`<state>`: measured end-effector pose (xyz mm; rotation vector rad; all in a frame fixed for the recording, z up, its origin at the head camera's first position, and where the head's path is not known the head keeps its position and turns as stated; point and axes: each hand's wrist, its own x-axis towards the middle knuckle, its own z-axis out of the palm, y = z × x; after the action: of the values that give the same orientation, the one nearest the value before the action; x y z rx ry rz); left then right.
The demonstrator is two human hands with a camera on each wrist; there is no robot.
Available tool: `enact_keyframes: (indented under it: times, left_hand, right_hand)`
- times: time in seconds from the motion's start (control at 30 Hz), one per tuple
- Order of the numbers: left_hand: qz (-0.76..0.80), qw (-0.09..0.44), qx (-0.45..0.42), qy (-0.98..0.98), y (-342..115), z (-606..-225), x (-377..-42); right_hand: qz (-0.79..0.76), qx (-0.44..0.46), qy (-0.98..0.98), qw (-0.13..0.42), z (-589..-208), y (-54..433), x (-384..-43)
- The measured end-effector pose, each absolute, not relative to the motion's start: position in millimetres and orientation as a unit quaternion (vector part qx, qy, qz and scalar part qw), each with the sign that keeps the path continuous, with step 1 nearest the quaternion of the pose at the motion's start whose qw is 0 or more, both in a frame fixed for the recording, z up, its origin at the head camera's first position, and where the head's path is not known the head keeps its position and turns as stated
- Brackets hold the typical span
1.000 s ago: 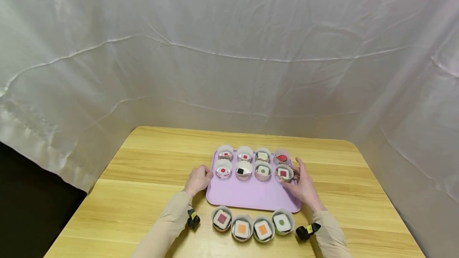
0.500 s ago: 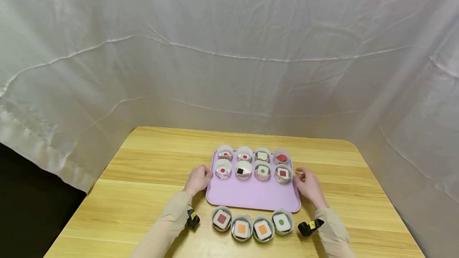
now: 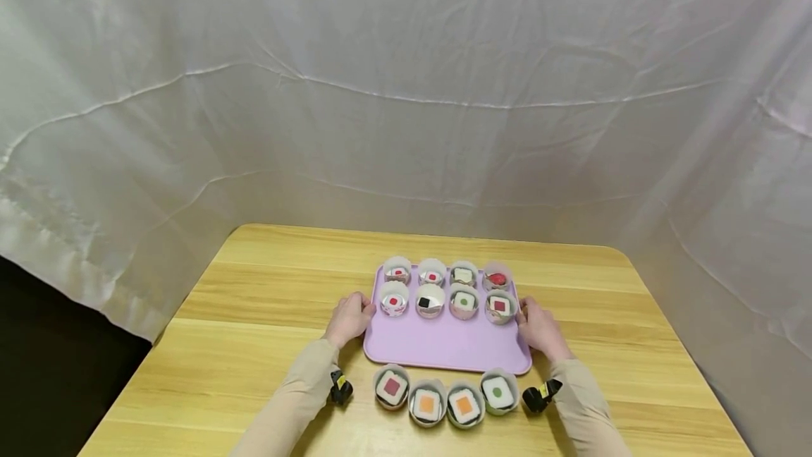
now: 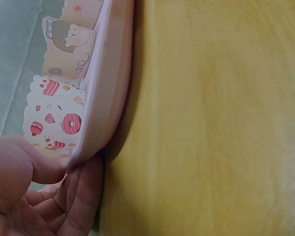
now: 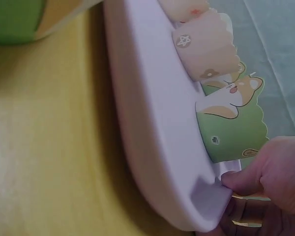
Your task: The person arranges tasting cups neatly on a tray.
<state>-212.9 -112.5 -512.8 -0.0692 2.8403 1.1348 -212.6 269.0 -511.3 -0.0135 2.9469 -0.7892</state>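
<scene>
A lilac tray (image 3: 444, 345) lies on the wooden table, two rows of paper cups along its far half. My left hand (image 3: 349, 318) grips the tray's left side; in the left wrist view the thumb (image 4: 49, 164) is on top of the rim and the fingers curl beneath. My right hand (image 3: 541, 330) pinches the opposite side, its thumb (image 5: 243, 181) over the rim and fingers below, partly hidden. Close to that thumb stands a green cup with an animal print (image 5: 231, 130). The cup with a red square on white filling (image 3: 499, 304) is nearest my right hand.
In front of the tray, between my forearms, stand several more cups, including one with a green dot (image 3: 497, 393) and one with an orange square (image 3: 427, 406). Pale curtains (image 3: 406, 125) enclose the back and sides of the table (image 3: 279, 281).
My right hand has let go of the cup at the near right of the rows, drawn back, and taken hold of the tray's right rim. My left hand has stayed on the left rim.
</scene>
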Motion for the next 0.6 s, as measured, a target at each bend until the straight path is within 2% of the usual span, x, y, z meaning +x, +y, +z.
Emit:
enact_keyframes:
  times: [0.13,0.37,0.6]
  left_hand:
    - [0.373,0.034,-0.014,0.927,-111.6,-513.0,-211.7]
    - [0.361,-0.009,0.035,0.932,-112.9,-513.8,-210.6]
    - [0.35,0.023,0.04,0.935,-119.1,-500.3,-206.8]
  right_hand:
    - [-0.267,-0.004,0.963,0.05,-509.8,269.3,-212.2]
    - [-0.288,-0.007,0.956,0.059,-506.8,270.1,-210.8]
    - [-0.294,-0.001,0.953,0.071,-508.3,268.8,-211.2]
